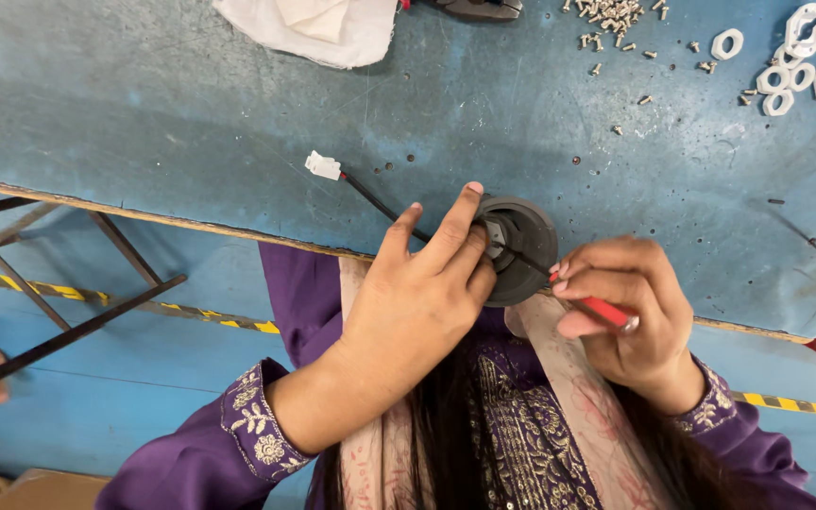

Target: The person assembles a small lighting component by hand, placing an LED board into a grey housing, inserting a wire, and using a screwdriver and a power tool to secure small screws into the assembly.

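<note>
Both hands raised, working close together at table edge.
L hand (417,302): fingers extended fwd, thumb pinched in, wrist bent up. R hand (630,316): fingers curled in closed grip, knuckles up; both forearms sleeved.

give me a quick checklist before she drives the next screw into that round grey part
1. Left hand grips the round grey part: ok.
2. Right hand holds the red-handled screwdriver: ok.
3. Screwdriver tip seated on a screw: cannot tell, fingers hide it.
4. Black cable with white plug lies clear of the tool: ok.
5. Spare screws on the blue table: ok, but far from the hands.
6. Part rests on the table: not ok, held at the edge.
</note>
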